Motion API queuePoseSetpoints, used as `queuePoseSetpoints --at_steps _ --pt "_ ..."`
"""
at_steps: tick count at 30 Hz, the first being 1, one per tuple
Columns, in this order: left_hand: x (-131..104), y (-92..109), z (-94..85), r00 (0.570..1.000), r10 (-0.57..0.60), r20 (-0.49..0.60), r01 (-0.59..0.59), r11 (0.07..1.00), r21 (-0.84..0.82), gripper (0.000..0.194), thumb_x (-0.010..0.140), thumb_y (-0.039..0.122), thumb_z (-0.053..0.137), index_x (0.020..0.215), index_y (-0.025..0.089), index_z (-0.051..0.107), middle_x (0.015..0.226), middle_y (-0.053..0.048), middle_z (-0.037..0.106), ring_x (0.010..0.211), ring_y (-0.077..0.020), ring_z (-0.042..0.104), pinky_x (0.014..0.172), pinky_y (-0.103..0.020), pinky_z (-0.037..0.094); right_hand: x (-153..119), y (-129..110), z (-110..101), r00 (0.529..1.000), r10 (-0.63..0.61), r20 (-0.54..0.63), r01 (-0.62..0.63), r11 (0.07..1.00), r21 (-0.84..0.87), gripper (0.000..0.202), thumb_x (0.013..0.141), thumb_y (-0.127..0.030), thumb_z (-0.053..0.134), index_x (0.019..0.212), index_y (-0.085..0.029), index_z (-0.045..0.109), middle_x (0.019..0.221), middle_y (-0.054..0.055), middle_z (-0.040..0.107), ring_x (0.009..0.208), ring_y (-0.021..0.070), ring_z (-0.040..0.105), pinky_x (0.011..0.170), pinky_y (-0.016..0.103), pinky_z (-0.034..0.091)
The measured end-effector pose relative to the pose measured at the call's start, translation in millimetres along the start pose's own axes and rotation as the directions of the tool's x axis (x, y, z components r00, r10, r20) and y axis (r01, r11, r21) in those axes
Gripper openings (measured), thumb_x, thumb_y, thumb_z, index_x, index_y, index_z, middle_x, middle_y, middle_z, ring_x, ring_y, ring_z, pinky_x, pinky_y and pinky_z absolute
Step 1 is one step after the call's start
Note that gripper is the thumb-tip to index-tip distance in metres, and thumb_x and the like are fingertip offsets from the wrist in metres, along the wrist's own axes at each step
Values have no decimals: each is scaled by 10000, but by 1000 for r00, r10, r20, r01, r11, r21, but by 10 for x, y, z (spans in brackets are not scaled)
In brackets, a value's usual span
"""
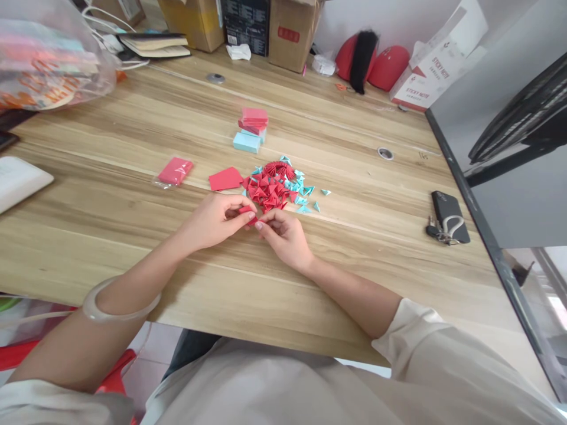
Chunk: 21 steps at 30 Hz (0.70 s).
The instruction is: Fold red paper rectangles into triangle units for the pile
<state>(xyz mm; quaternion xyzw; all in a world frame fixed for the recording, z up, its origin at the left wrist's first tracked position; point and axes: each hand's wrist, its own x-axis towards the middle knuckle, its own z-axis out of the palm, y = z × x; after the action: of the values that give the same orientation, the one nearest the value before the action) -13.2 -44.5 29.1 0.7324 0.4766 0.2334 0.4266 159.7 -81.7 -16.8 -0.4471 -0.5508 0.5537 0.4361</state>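
Observation:
Between my two hands is a small folded piece of red paper (245, 209), partly covered by the fingers. My left hand (217, 221) pinches it with thumb and index finger. From the other side, the thumb and fingertips of my right hand (287, 237) close on its right end. Just beyond the fingers lies a heap of red folded paper triangles (268, 192), with light blue paper triangles (305, 190) scattered along its right side. A curved row of joined red pieces (279, 170) rests at the back of the heap. Left of it lies a flat stack of red paper (225, 179).
A wrapped red paper pack (176, 171) lies left, with red packs (254, 118) and a blue paper block (247, 142) farther back. A black power bank (449, 212) with keys lies right. Cardboard boxes (292, 35) line the back; a plastic bag (57, 59) stands back left.

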Motion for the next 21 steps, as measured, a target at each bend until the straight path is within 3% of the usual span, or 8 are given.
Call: queuePoseSetpoints --at_steps 7,21 --pt "3 -12 13 1000 9 6 -8 997 -74 252 760 394 664 826 151 663 788 -12 681 715 -100 646 640 -159 495 -5 -27 3 1000 16 -2 -16 1000 24 308 784 -463 616 812 -166 541 803 29 666 636 52 565 566 181 423" --pt "5 -11 20 1000 13 6 -13 999 -48 239 769 383 643 802 147 662 742 7 648 678 -73 602 608 -137 459 2 -26 6 1000 21 -8 -20 999 44 294 775 -436 624 825 -161 531 773 19 640 599 43 536 543 180 403"
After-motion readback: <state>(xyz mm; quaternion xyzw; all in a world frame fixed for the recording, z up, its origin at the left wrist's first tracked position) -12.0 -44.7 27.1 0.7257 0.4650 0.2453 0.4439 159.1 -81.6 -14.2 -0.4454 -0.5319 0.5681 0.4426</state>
